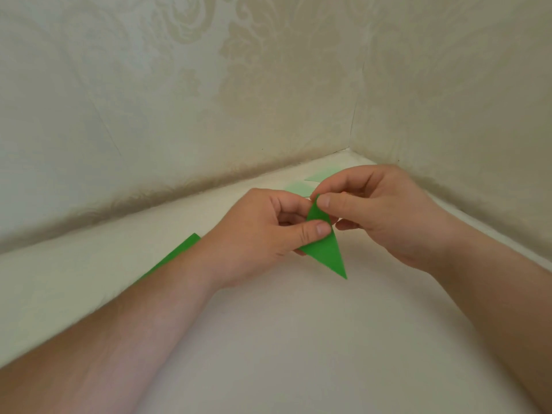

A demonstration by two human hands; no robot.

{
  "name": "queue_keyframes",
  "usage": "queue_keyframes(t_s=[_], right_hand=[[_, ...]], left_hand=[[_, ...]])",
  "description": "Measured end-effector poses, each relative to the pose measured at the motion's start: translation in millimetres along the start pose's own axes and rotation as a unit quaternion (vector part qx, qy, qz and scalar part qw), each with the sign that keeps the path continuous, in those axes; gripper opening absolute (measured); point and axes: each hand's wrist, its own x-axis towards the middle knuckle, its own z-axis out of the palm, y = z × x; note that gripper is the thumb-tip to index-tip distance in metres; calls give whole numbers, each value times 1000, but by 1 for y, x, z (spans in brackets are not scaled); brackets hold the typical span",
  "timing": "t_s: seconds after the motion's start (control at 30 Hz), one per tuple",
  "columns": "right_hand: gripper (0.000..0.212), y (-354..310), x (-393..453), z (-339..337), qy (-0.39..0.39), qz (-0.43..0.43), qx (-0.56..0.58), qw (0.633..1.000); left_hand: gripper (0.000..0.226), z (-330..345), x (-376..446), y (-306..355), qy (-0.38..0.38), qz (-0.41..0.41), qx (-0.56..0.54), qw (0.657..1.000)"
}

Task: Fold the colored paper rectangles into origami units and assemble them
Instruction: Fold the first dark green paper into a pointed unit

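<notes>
While both hands pinch green paper, apparently unmarked

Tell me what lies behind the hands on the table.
Two pale green paper pieces show past the left hand and right hand; both are partly covered, so their full shapes stay hidden.

The white table lies open in front of the hands, toward the viewer. Patterned walls close the far and right sides, meeting in a corner. A green paper strip lies by the left forearm, and two pale green papers lie near the corner behind the hands.
</notes>
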Motion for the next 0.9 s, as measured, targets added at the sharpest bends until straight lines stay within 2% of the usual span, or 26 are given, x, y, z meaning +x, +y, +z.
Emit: queue_keyframes(t_s=[0.17,0.33,0.5,0.6,0.73,0.9], right_hand=[[19,2,2,-2,22,-6,2,1000],[23,5,5,-3,55,-4,32,998],[21,3,4,-2,31,6,51,998],[20,2,3,-2,24,2,52,998],[26,3,5,-2,63,-7,64,996],[20,-1,6,-2,106,3,120,987]], left_hand=[[12,-1,0,-1,-3,6,16,1000],[11,-1,2,-2,63,41,-12,997],[9,-1,3,-2,95,44,-31,994],[5,-1,2,-2,89,43,-27,995],[10,-2,2,0,94,41,-11,995],[8,-2,3,0,125,16,12,992]])
